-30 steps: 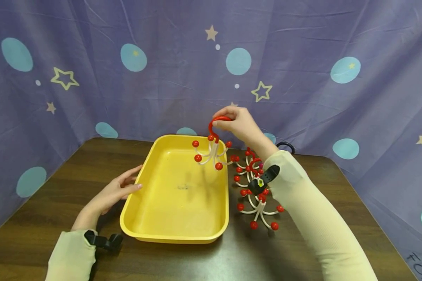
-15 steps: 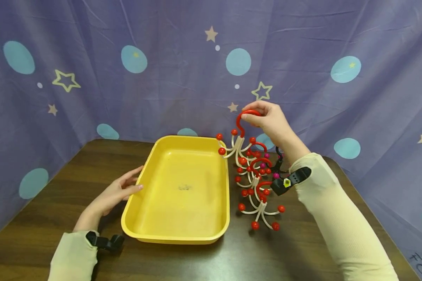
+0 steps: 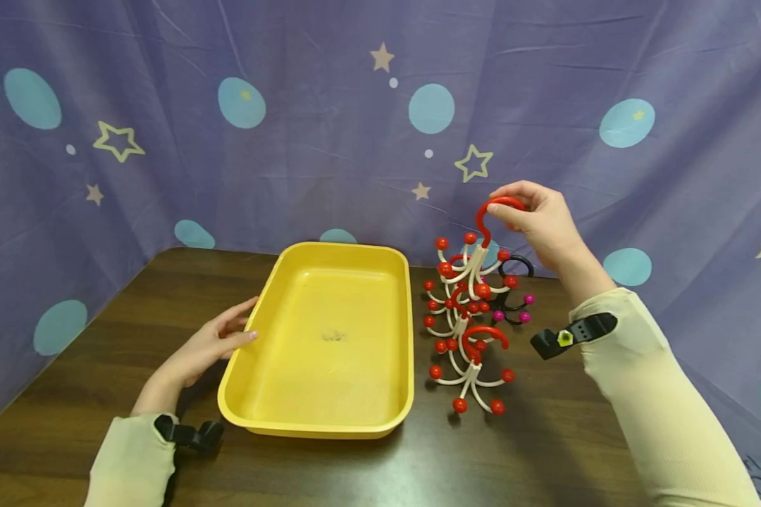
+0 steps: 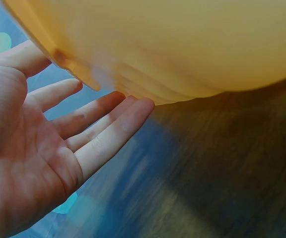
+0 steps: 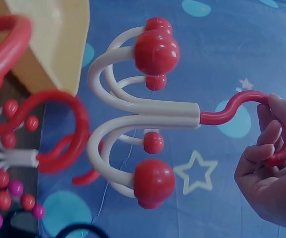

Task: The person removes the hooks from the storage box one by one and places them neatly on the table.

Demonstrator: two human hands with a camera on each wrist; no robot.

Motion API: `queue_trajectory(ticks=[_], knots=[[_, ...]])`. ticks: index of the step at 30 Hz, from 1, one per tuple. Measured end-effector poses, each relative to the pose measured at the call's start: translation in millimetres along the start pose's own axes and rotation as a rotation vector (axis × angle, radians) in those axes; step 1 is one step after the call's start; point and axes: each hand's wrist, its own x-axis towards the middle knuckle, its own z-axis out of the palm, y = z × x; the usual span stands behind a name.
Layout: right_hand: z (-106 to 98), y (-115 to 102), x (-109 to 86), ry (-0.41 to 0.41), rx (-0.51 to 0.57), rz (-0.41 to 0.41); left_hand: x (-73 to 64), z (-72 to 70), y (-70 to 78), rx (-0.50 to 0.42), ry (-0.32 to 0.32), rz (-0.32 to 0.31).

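My right hand [image 3: 545,222] pinches the red hook at the top of a red-and-white hook hanger [image 3: 474,263]. Its curved white arms with red ball tips hang over similar hangers on the table; the right wrist view shows this hanger [image 5: 165,114] apart from the others. My left hand [image 3: 206,347] is at the left side of a yellow plastic tray [image 3: 411,352]. Its thumb lies at the rim, and in the left wrist view the nearly straight fingers [image 4: 110,131] touch the tray's outer wall [image 4: 192,54].
Right of the tray stand several red-and-white hangers, the nearest hanger [image 3: 472,377] upright with its red hook on top. Behind them is a black hanger [image 3: 507,301] with pink balls. A purple patterned curtain [image 3: 330,141] closes off the back of the wooden table [image 3: 583,380].
My right hand has carried the hanger rightward, from above the tray to above the other hangers. The left hand and the tray have hardly moved.
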Motion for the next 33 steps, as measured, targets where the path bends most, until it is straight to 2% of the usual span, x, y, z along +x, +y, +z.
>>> queue_trajectory(ticks=[5,12,17,20,27,33], knots=[[-14.1,7.7,-8.2,0.018,-0.067,0.019,-0.1,-0.9,-1.8,0.002,0.005,-0.007],[-33.9,20.3,-20.2,0.058,-0.077,0.068,0.0,-2.0,-2.1,0.011,0.004,0.003],[-44.6,35.3,-31.5,0.081,-0.146,0.093,-0.2,-2.4,-1.3,0.018,0.005,0.007],[-50.1,44.3,-38.6,0.070,-0.176,0.101,-0.1,-2.0,-1.1,0.016,0.001,0.004],[-60.6,60.9,-53.5,0.011,-0.166,0.103,0.9,-1.0,-0.4,0.008,0.002,0.015],[-63.6,71.8,-63.8,-0.001,-0.186,0.096,1.2,-0.7,-1.0,-0.003,-0.003,0.013]])
